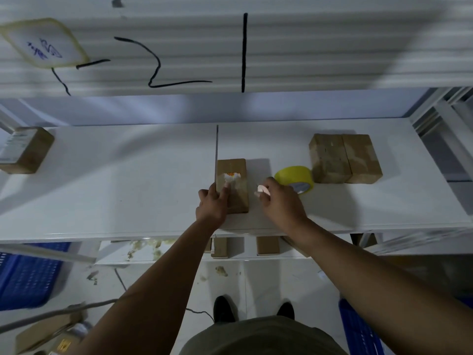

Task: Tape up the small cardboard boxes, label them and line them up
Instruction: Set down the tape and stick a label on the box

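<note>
A small cardboard box lies on the white shelf in the middle, with white torn paper and an orange mark on its top. My left hand grips the box's near left end, thumb on top. My right hand, just right of the box, pinches a small pale pink piece between its fingers. A yellow tape roll lies right behind that hand. Two more cardboard boxes stand side by side at the right.
Another box with a white label sits at the shelf's far left edge. A thin dark line runs back from the box. Boxes lie on a lower shelf. Blue crates stand on the floor at both sides.
</note>
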